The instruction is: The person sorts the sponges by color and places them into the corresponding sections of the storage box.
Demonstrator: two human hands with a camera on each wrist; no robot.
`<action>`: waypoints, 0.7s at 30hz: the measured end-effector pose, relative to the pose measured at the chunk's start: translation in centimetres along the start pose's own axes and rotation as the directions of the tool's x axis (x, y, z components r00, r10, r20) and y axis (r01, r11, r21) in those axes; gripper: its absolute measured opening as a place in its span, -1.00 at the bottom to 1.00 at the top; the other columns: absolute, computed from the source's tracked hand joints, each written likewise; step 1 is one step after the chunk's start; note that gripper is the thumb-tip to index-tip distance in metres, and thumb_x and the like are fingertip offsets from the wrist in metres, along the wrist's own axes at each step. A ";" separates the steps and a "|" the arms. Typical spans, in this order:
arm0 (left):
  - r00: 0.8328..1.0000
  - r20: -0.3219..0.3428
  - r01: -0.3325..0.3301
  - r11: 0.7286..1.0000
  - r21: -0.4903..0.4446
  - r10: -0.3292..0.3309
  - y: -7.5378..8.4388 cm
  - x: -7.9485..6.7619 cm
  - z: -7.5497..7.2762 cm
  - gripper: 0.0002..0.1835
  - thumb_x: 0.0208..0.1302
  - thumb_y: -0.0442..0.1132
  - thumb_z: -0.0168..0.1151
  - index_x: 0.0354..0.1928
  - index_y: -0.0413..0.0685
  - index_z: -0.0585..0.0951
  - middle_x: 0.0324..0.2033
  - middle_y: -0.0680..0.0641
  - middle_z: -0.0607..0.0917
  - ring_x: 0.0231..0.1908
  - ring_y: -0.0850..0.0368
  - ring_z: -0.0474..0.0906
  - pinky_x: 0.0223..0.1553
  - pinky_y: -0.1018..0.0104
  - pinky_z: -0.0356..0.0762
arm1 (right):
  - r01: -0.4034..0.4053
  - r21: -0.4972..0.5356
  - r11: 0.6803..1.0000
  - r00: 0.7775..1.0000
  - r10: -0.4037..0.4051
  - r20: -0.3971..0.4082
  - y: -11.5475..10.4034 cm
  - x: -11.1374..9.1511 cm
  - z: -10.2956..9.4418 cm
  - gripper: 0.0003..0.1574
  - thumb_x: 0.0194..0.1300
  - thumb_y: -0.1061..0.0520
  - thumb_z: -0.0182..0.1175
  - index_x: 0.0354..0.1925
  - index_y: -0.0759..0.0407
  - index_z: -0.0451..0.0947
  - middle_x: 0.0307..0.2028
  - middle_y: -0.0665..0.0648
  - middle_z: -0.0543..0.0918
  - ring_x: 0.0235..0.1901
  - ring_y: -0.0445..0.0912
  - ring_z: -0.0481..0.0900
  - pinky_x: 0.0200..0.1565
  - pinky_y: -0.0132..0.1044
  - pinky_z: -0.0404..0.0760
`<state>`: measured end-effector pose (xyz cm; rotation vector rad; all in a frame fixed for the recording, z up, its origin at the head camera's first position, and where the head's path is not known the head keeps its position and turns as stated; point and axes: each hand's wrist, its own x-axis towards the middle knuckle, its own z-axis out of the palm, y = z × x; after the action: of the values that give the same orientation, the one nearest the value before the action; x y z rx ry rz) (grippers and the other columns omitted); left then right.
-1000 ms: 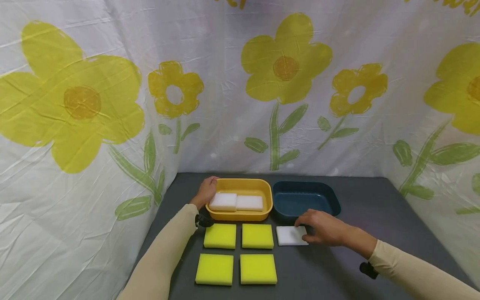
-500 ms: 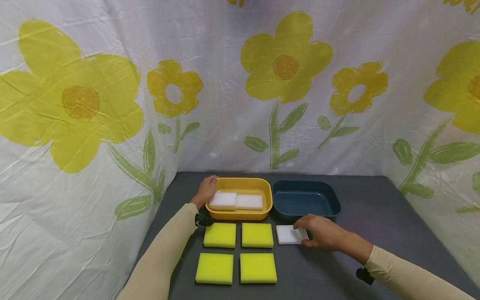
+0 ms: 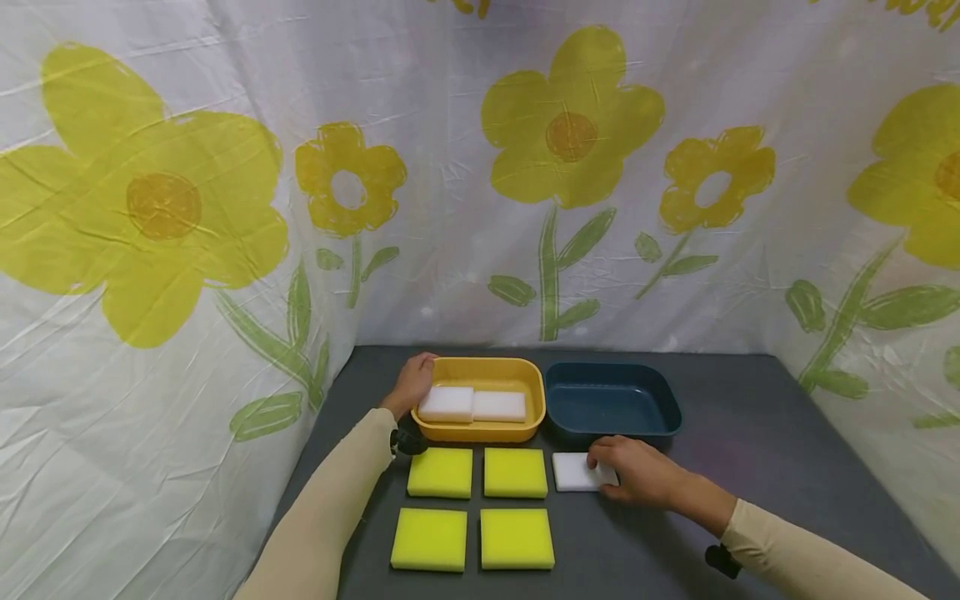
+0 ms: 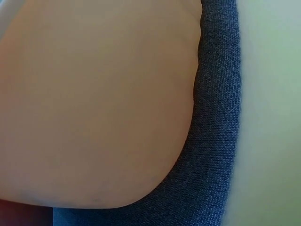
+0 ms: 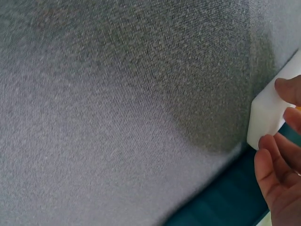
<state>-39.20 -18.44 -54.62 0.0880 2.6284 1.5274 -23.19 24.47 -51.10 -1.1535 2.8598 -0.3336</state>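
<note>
Dark grey tabletop (image 3: 731, 417), with a woven-looking surface up close. Far side's got a yellow tub (image 3: 480, 432) on the left and a navy tub (image 3: 611, 407) right beside it. Nearer in there's four yellow sponges (image 3: 440, 472) — two rows of two, gaps between them — plus a white block (image 3: 572, 472) just right of the far row.
</note>
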 end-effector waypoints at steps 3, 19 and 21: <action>1.000 0.000 0.001 1.000 -0.004 -0.001 0.1 -0.1 0.0 -0.48 0.85 -0.12 -0.27 0.52 -0.26 0.47 0.43 -0.34 0.55 0.40 -0.30 0.51 0.49 -0.26 0.44 | -0.010 -0.002 1.000 1.000 0.010 -0.002 -0.1 0.0 0.1 -0.61 0.22 0.12 0.65 -0.04 0.00 0.70 0.02 0.07 0.77 -0.12 -0.07 0.71 -0.19 -0.21 0.73; 1.000 -0.012 -0.011 1.000 0.009 0.011 0.0 -0.2 0.1 -0.48 0.85 -0.12 -0.26 0.51 -0.28 0.48 0.41 -0.35 0.57 0.37 -0.30 0.54 0.47 -0.26 0.46 | 0.004 0.018 1.000 1.000 -0.004 0.017 -0.6 -0.5 -1.5 -0.65 0.29 0.10 0.59 -0.02 -0.06 0.69 0.01 0.03 0.75 -0.19 -0.18 0.66 -0.27 -0.31 0.65; 1.000 -0.008 -0.013 1.000 0.010 0.013 0.1 -0.2 0.0 -0.48 0.85 -0.12 -0.27 0.51 -0.28 0.48 0.41 -0.35 0.57 0.38 -0.30 0.53 0.47 -0.26 0.46 | 0.010 0.020 1.000 1.000 -0.011 0.017 -0.6 -0.5 -2.1 -0.66 0.31 0.11 0.58 -0.01 -0.05 0.69 0.00 0.03 0.74 -0.20 -0.19 0.66 -0.28 -0.34 0.64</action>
<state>-39.03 -18.40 -54.52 0.0994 2.6470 1.5223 -22.69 24.74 -48.93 -1.1627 2.8300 -0.3502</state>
